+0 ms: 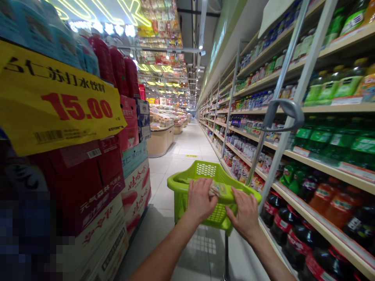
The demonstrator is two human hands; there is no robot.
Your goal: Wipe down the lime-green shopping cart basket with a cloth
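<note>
A lime-green plastic shopping cart point(199, 212) stands in the aisle in front of me. My left hand point(201, 200) is closed over the left part of its handle, the fingers curled across the top. Beside that thumb is a small crumpled pale item point(214, 189), too small to name; I cannot tell whether the hand pinches it. My right hand point(243, 212) grips the right part of the handle, with its thumb on the near side. A pale label lies on the handle between the hands. The basket has honeycomb holes in its far wall, and its floor is mostly hidden.
On the right, long shelves point(325, 168) carry bottled drinks, with a grey handle point(283, 115) on a metal pole. Stacked drink cartons point(136, 183) and a yellow price sign point(64, 103) crowd the left. Farther on, a rounded display counter point(159, 140) borders the tiled aisle point(187, 134).
</note>
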